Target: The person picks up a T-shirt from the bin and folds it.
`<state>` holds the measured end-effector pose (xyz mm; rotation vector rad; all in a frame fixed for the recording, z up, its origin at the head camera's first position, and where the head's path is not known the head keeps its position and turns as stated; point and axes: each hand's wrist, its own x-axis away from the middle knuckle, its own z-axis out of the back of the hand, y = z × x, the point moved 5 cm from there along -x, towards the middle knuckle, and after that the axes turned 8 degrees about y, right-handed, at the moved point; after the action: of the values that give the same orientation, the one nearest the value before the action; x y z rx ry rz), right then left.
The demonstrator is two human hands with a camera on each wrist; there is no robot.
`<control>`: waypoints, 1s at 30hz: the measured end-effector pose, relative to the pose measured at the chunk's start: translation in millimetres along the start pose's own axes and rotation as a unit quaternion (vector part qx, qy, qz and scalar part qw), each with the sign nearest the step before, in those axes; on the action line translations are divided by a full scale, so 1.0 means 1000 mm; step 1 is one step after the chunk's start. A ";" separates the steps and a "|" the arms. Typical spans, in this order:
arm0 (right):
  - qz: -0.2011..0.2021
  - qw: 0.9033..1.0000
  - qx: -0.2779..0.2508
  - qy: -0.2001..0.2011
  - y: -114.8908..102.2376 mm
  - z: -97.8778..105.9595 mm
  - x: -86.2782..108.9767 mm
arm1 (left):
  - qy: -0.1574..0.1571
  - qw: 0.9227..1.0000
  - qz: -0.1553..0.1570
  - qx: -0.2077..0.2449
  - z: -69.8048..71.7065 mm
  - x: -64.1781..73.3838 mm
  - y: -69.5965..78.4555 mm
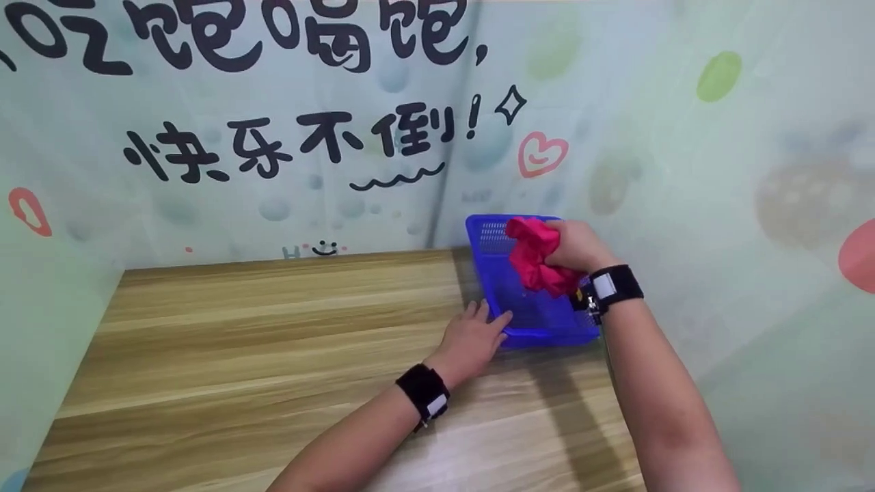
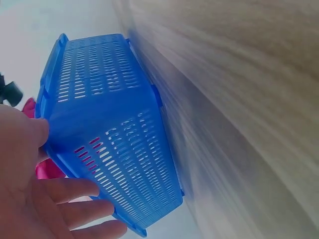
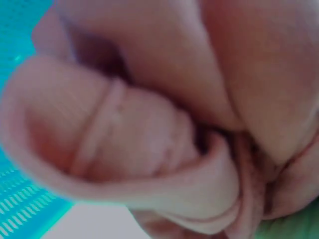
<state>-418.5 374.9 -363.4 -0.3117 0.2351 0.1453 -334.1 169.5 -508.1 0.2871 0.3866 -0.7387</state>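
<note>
A blue plastic basket [image 1: 550, 336] with slotted walls sits at the right rear of the wooden tabletop. My left hand [image 1: 468, 342] rests against its near left corner. In the left wrist view, that hand's fingers [image 2: 82, 214] extend loosely beside the basket wall [image 2: 104, 119], with the thumb at the rim. Over the basket, my right hand [image 1: 581, 246] grips a crumpled red cloth [image 1: 536, 253]. Folds of the cloth [image 3: 124, 134] fill most of the right wrist view, paler there and with stitched seams. Part of the right hand's grip is hidden by the cloth.
The wood-grain tabletop [image 1: 273, 342] stretches left of the basket. A printed backdrop [image 1: 307, 212] with dark lettering stands behind it, and a pale side wall [image 1: 752, 273] rises close on the basket's right. Black straps [image 1: 422, 393] circle both wrists.
</note>
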 end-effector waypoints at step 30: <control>0.144 0.974 -0.143 -0.101 -0.221 -0.166 0.019 | -0.057 0.950 0.292 -0.097 0.118 0.147 -0.187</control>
<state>-395.3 115.8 -459.1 -0.5456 0.0548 0.4978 -337.3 -95.0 -489.1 0.1564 0.2411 -0.1319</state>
